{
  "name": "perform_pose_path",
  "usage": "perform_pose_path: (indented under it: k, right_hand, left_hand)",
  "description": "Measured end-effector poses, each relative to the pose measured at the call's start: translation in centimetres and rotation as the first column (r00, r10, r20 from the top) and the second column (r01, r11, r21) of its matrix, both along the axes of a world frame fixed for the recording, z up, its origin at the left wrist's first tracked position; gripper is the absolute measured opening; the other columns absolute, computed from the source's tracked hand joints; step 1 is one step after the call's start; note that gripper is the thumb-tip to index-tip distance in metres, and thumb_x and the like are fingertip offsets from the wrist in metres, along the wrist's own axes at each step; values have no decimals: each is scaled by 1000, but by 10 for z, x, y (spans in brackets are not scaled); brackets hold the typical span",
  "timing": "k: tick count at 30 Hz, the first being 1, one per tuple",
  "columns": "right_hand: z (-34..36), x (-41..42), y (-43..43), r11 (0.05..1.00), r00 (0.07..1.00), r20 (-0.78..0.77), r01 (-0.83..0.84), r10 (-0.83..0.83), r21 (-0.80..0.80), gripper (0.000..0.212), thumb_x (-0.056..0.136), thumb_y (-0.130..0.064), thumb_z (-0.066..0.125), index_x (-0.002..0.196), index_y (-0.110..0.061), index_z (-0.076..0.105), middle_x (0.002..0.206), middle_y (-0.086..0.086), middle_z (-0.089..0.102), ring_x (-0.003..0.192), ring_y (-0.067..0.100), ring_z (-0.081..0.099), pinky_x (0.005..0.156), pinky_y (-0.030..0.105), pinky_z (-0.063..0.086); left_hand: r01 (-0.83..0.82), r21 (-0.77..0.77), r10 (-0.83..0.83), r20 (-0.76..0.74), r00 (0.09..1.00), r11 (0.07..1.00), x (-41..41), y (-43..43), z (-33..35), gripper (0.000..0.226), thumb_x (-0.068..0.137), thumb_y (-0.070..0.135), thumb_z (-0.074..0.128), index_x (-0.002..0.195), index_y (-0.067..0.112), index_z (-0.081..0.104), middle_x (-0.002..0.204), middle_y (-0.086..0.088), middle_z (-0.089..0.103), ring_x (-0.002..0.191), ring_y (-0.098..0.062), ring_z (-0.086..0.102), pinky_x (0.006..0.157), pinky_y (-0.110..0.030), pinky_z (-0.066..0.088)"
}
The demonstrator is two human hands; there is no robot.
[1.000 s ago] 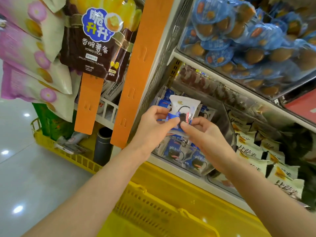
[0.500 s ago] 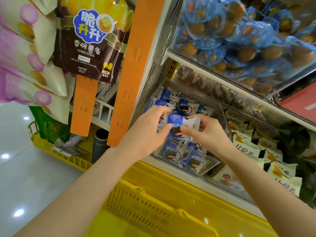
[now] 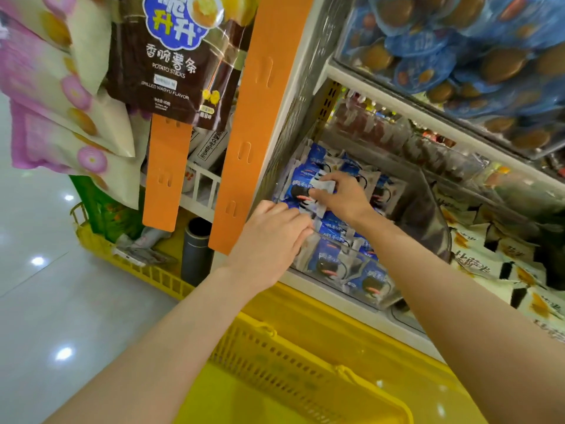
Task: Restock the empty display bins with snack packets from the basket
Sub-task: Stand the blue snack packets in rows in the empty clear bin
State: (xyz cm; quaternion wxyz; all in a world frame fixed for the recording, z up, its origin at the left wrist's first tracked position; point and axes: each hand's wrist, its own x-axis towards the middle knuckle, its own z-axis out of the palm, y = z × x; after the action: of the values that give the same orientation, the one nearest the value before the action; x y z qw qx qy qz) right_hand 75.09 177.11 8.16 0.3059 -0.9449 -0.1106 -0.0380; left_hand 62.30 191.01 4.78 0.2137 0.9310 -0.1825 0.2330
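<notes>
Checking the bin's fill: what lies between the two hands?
In the head view, blue packets in the bin fill the gap between the left hand and right hand, which pinches one packet.

**Two bare arms, two bare hands**

The left forearm (image 3: 159,347) comes in from 7 o'clock and the right forearm (image 3: 458,301) from 4 o'clock. Both are bare from the frame edge to the wrist, slim and smooth. The left hand (image 3: 269,240) and right hand (image 3: 342,197) are likewise uncovered, with slender fingers. The nails are too blurred to tell.
</notes>
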Motion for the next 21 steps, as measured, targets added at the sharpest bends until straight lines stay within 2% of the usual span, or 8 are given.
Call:
perform_pose_path:
  k: [2,3,8,13,15,17,19,21]
  right_hand:
    - [-5,4,3,999,999,40,37,-37,-3,37,87,-27,66,119,-10,56,134,10,52,96,15,53,60,8,36]
    - [-7,6,5,998,997,58,54,-54,-11,36,87,-26,66,118,-11,57,132,10,54,93,12,52,59,8,35]
    - [-1,-6,6,992,989,140,69,-54,-103,38,89,-28,62,123,-11,54,130,11,50,118,25,49,92,30,40]
    - [3,-76,-7,997,968,247,-33,49,-69,34,98,-33,43,127,-18,52,116,2,63,92,10,58,77,27,48]
    - [-8,-114,-19,978,960,233,-113,153,-176,35,99,-33,41,129,-20,51,119,0,63,99,14,61,84,31,50]
    - [-21,-146,-33,955,927,281,-184,247,-233,36,98,-27,44,130,-15,51,130,2,57,118,17,53,99,24,37]
    - [-39,-173,-49,945,888,353,-218,296,-244,33,95,-19,49,126,-8,54,134,6,52,129,17,43,107,23,27]
    - [-67,-198,-65,947,885,353,-238,302,-215,30,92,-15,51,120,-5,57,128,9,56,124,16,46,104,23,32]
  left_hand:
    - [-9,17,8,23,1000,1000,1,0,-1,30,100,29,31,110,21,59,104,6,64,100,-13,53,93,-29,27]
    - [-14,22,13,32,999,1000,2,0,-1,31,100,29,30,110,21,58,104,6,64,99,-13,53,92,-29,27]
    - [-9,-16,9,17,1000,1000,2,-2,-1,29,100,29,32,112,22,57,107,7,63,102,-11,51,94,-26,24]
    - [6,-209,-20,-67,998,978,-13,-3,2,27,99,21,38,119,18,55,119,3,57,116,-11,45,104,-23,19]
    - [16,-219,-32,-69,997,976,-26,-4,-4,31,99,20,39,126,17,53,131,1,50,128,-13,37,110,-24,16]
    - [1,-230,-14,-59,998,973,-42,-4,-16,31,98,18,42,126,15,53,134,-1,47,131,-14,34,109,-26,21]
    - [-37,-243,27,-47,999,969,-63,0,-34,27,96,14,45,120,13,57,124,-4,52,121,-13,39,100,-18,24]
    - [-105,-236,87,-88,992,966,-83,9,-60,24,95,11,48,116,12,59,116,-4,55,111,-13,42,92,-18,26]
